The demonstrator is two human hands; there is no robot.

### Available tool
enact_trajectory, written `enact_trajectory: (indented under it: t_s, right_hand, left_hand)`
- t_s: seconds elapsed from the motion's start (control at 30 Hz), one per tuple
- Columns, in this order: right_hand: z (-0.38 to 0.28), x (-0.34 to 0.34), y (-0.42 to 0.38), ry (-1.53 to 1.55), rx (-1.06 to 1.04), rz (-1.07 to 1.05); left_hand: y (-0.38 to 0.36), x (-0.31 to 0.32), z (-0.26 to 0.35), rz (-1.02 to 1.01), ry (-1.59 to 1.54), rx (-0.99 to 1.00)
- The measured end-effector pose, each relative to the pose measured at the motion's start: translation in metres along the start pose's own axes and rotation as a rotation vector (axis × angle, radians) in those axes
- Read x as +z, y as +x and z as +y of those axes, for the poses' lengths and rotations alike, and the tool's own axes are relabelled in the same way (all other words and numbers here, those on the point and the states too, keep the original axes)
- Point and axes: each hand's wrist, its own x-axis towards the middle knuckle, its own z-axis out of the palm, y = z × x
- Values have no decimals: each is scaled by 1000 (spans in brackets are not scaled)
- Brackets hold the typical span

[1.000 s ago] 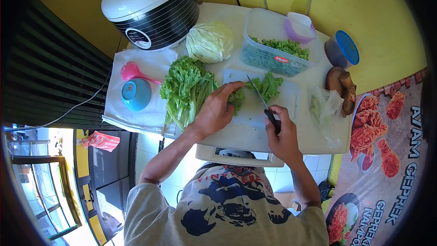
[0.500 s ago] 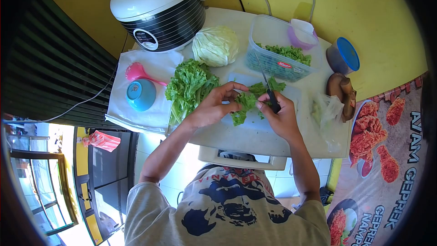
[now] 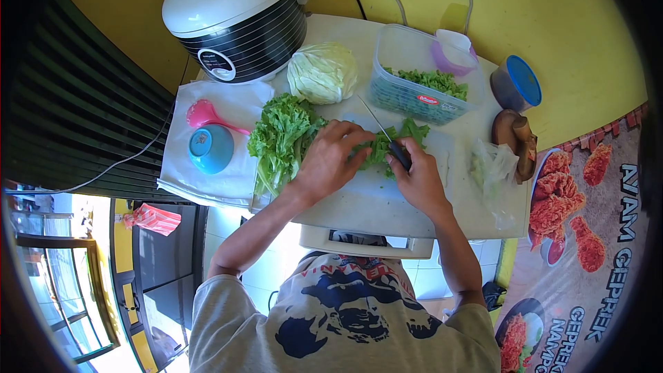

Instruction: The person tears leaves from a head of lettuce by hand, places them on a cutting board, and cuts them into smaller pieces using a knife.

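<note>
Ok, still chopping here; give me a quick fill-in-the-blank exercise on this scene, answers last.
The right hand grips the thin steel-bladed knife by its black ____.
The round light-blue bowl rests ____ on the white sheet.
The pale-green round cabbage sits ____ the black-and-white rice cooker and clear plastic box.
The dark round tub has a ____ lid.

Missing words: handle; upside down; between; blue.

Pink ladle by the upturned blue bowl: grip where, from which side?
I'd pinch the pink ladle mid-handle, coming from above and slightly from the rice cooker side. The handle is slim and exposed, pointing toward the leafy greens; the blue bowl crowds its near side.
</note>
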Motion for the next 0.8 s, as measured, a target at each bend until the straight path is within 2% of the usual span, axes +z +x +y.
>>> enact_trajectory:
  t_s: [0.03, 0.13, 0.23, 0.33, 0.43, 0.53, 0.63, 0.73, 0.8]
  right_hand:
    - [1, 0, -1, 2, -8, 5]
    - [-2, -1, -2, 27, 23, 11]
    - [-3, -3, -6, -22, 43, 14]
    - [-5, -1, -12, -163, -239, 203]
    - [-20, -17, -21, -148, -231, 160]
    - [-31, -33, -31, -22, -48, -141]
    - [-32, -28, -42, -27, 25, -266]
    - [-17, -18, -50, -109, -42, -256]
    - [-5, -8, -56, -195, -150, -165]
  left_hand:
    - [-1, 1, -2, -42, 23, 83]
    - [-6, 12, 1, -20, 168, 5]
    - [-5, 9, 3, -15, 150, -57]
    - [-11, 8, 8, 12, 122, -180]
    - [-21, 2, 15, -18, 134, -218]
    - [-27, 4, 10, -21, 117, -224]
    - [-25, 2, 9, -27, -88, -351]
    - [-24, 0, 8, 19, -104, -400]
    - [-25, -1, 7, 40, -126, -417]
